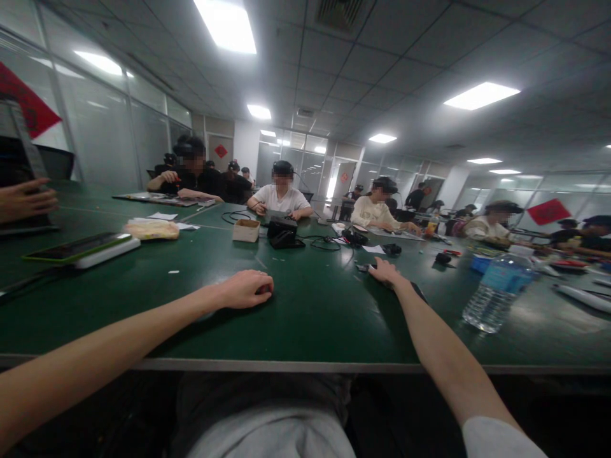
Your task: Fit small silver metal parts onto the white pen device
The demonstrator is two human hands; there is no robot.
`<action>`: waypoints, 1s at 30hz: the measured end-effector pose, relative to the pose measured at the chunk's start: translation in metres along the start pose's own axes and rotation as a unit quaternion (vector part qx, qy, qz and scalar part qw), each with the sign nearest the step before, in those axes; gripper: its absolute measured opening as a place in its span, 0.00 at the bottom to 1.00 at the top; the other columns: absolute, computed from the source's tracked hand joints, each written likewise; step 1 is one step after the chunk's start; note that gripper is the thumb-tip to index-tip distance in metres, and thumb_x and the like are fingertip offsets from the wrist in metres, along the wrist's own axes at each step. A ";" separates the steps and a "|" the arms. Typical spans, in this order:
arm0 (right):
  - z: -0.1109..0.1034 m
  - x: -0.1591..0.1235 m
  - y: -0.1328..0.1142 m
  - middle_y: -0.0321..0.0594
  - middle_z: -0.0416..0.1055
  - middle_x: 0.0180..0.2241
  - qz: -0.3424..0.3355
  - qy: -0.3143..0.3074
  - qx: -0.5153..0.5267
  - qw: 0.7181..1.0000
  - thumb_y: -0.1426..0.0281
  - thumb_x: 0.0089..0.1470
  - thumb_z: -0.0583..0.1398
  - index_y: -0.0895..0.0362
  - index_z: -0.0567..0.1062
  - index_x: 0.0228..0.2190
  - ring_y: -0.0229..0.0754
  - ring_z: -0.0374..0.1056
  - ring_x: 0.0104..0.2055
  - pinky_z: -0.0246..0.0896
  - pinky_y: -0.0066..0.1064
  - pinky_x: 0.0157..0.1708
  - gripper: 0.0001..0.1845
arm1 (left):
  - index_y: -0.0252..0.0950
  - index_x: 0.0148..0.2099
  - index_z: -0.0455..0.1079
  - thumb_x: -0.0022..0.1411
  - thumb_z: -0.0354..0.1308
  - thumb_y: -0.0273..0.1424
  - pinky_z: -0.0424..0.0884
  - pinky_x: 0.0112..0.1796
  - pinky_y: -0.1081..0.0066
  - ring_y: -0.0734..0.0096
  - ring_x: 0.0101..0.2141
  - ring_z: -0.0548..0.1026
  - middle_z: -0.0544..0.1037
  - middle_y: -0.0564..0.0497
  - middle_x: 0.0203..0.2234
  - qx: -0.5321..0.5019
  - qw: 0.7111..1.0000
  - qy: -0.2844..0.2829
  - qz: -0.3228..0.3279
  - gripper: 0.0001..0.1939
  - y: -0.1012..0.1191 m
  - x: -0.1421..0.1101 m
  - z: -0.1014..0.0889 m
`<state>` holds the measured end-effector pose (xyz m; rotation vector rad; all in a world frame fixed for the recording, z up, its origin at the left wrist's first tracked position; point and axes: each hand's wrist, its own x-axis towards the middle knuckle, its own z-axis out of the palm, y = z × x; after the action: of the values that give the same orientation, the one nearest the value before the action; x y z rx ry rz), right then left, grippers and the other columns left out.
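My left hand rests on the green table, its fingers curled inward. Whatever lies inside that curl is hidden from me. Farther out and to the right, my right hand reaches across the tabletop with its fingers at a small grey metallic piece, which they seem to pinch at one end. The exact kind of this piece is too small to make out. A dark flat item shows partly from behind my right forearm.
A water bottle stands right of my right arm. Ahead are a small cardboard box, a black device and cables. At left lie a green-edged tablet-like device and a yellowish packet. Several people sit around the table.
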<state>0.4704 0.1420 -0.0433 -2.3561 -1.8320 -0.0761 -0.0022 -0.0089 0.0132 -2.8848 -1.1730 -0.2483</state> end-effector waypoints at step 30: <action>-0.004 -0.004 -0.004 0.58 0.49 0.62 0.042 -0.012 0.055 0.998 0.49 0.53 0.52 0.59 0.46 0.64 0.64 0.48 0.63 0.47 0.54 0.56 0.45 | 0.38 0.41 0.71 0.61 0.51 0.33 0.64 0.32 0.71 0.67 0.32 0.72 0.76 0.50 0.33 0.009 1.000 0.001 0.001 0.10 -0.002 0.002 0.003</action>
<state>0.4658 0.1385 -0.0399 -2.3640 -1.6987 0.0624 -0.0020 -0.0059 0.0100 -2.8700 -1.1654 -0.2402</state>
